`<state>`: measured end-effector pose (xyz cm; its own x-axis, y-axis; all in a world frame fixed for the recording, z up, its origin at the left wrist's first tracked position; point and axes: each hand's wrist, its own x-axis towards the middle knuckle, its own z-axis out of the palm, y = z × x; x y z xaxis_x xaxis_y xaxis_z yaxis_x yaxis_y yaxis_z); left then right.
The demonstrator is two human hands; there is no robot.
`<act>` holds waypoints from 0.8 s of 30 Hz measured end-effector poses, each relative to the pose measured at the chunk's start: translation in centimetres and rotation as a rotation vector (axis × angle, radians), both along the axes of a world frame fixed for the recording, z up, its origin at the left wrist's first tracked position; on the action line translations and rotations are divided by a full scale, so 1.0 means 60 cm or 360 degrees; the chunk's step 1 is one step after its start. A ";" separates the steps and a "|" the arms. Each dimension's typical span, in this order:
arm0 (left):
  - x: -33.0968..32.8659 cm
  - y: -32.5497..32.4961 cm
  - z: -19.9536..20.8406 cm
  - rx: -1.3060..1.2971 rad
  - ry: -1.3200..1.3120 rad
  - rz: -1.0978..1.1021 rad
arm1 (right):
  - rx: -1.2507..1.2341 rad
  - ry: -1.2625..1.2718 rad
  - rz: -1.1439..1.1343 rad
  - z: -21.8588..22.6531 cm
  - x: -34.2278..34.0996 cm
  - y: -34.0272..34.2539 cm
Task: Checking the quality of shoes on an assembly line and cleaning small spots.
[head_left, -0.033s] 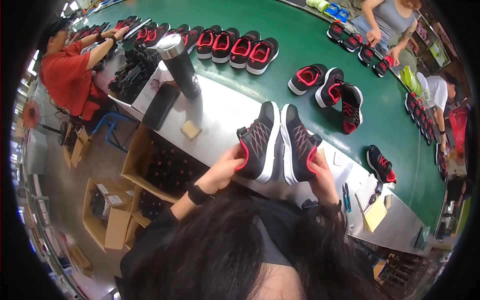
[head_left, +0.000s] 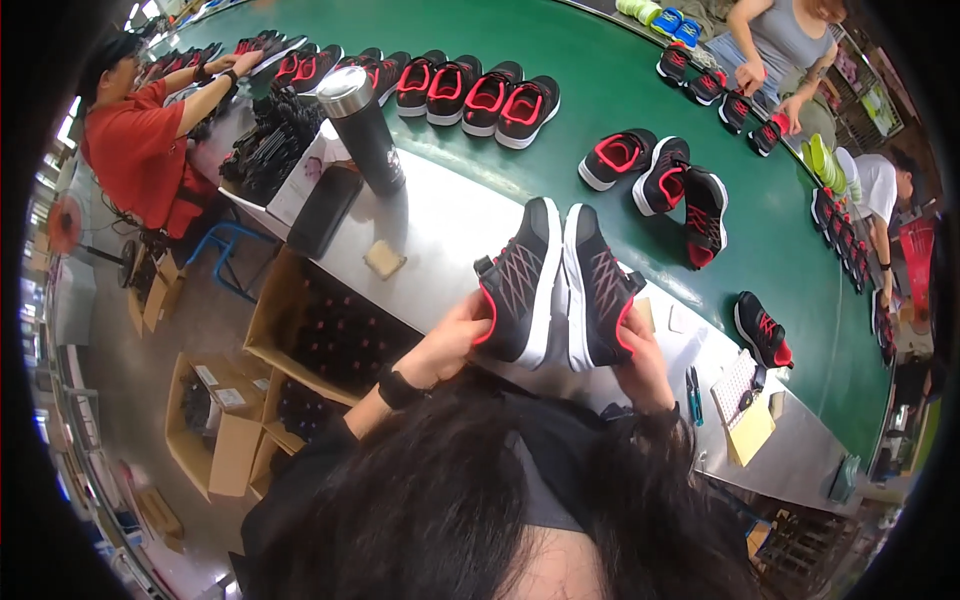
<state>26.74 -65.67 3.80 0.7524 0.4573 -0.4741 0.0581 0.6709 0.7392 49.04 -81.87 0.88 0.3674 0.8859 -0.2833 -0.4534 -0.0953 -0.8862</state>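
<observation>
My left hand (head_left: 455, 340) is closed round the heel end of a black sneaker (head_left: 515, 285) with red lining and a white sole. A matching sneaker (head_left: 600, 290) is gripped at its heel by my right hand (head_left: 645, 360). Both are held side by side above the metal table edge, toes pointing away, their white soles facing each other and almost touching. Beyond them on the green work surface (head_left: 440, 150) lie a sneaker (head_left: 615, 160), another tilted sneaker (head_left: 660, 180) and one tipped on its side (head_left: 706, 220). A single sneaker (head_left: 762, 328) rests to the right.
A dark flask (head_left: 372, 140), a black case (head_left: 324, 212) and a tan block (head_left: 384, 260) stand left. Blue-handled snips (head_left: 694, 395) and a yellow pad (head_left: 750, 432) lie right. Cartons (head_left: 270, 350) are below left. Co-workers (head_left: 140, 140) handle shoes at left and far right.
The toes of the two held sneakers have shifted very slightly away from me. Both hands keep the same grip.
</observation>
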 end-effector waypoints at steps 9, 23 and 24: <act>-0.045 0.009 0.013 0.0706 0.0105 0.0190 | 0.0279 0.0110 -0.0181 0.056 -0.032 0.023; -0.007 -0.042 0.014 0.2243 0.0934 0.0296 | -0.0260 -0.2404 -0.0251 0.048 -0.031 0.006; -0.005 -0.033 0.013 0.2149 0.0811 0.0337 | -0.0109 -0.2360 -0.0221 0.051 -0.014 0.008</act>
<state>26.46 -67.64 4.55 0.5010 0.8401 0.2079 0.4913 -0.4738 0.7309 48.20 -81.37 3.95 0.4289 0.8214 0.3759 0.8254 -0.1873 -0.5326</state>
